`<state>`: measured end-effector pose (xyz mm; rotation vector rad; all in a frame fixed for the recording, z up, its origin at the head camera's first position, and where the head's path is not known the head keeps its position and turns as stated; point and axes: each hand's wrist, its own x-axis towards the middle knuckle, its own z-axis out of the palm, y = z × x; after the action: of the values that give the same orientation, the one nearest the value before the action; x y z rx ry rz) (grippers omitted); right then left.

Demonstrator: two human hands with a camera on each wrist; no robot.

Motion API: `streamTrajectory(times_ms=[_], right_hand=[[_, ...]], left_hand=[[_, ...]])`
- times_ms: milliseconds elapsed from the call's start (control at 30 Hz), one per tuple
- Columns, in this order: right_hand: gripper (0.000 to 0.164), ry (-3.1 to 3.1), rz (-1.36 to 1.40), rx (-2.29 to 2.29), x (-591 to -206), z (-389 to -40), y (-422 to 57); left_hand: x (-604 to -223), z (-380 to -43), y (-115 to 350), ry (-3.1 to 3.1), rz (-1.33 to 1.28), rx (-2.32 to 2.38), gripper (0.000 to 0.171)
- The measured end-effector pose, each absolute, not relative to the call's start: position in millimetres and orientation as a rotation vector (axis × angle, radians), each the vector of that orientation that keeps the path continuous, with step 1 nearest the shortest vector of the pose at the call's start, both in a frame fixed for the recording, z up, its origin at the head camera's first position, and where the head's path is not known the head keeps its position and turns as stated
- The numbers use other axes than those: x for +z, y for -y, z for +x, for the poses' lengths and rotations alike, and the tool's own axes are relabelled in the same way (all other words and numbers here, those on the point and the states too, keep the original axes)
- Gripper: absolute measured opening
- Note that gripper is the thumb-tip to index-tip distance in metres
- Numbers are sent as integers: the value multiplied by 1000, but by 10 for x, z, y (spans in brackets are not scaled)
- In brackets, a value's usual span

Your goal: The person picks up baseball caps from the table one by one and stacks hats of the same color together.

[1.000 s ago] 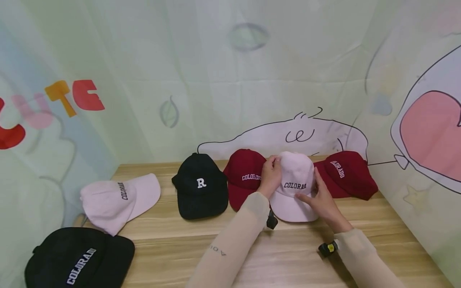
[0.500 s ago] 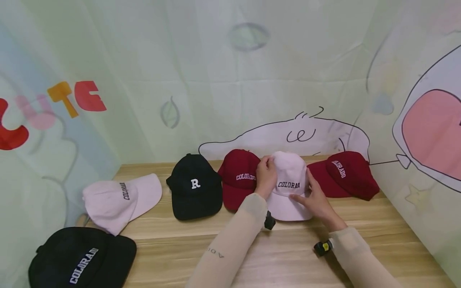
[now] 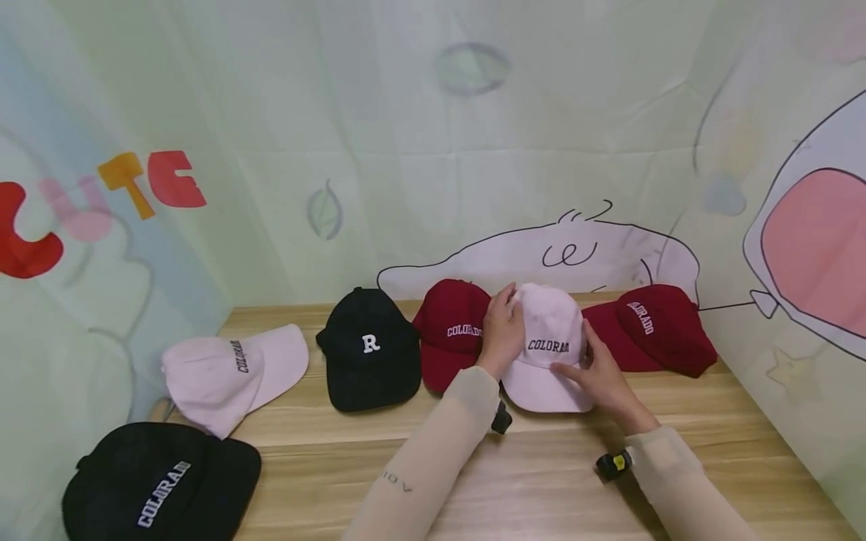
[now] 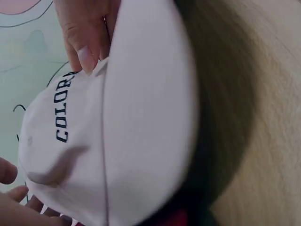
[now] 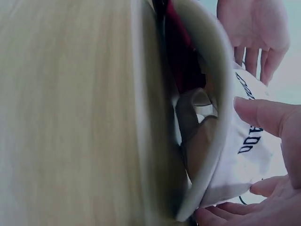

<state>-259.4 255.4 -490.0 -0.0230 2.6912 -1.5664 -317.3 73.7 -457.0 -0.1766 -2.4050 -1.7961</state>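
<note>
A pale pink cap [image 3: 546,319] with dark COLORADO lettering stands on the wooden table, brim toward me. My right hand [image 3: 605,376] grips its right side: the thumb lies on the front just above the brim, and the other fingers go round the side in the right wrist view. On the opposite side, my left hand [image 3: 502,334] rests with loosely extended fingers along the crown; its thumb [image 4: 7,172] is off the fabric in the left wrist view. Behind the left hand, a dark red cap [image 3: 449,323] is partly covered. Another dark red cap [image 3: 666,330] lies sideways at the right.
Left of the red cap stands a black cap [image 3: 368,353] with a white R. Farther left are a second pale pink cap [image 3: 216,376] and a black COLORADO cap [image 3: 162,481]. A printed curtain [image 3: 379,165] closes off the table's back and sides.
The held pink cap, the red cap beside it and the black R cap have slid slightly left together. The left hand's fingers have loosened from the crown. The right hand keeps its grip.
</note>
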Motion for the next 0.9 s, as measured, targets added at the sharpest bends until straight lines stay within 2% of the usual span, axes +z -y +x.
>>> streamTrajectory(times_ms=[200, 467, 733, 900], right_hand=[[96, -2640, 1, -1692, -4840, -2514, -2663], [73, -2761, 168, -1751, -4746, -2366, -2888], [64, -2935, 376, -1731, -4653, -2281, -3175], [62, -3002, 500, -1690, -4621, -2299, -3358]], left_hand=[[-4480, -3047, -791, 2352, -252, -1766, 45], [-4420, -2803, -948, 2328, -414, -1625, 47], [-4383, -2573, -1171, 2306, -646, -1653, 46], [-4451, -2479, -1344, 2400, -606, -1927, 47]])
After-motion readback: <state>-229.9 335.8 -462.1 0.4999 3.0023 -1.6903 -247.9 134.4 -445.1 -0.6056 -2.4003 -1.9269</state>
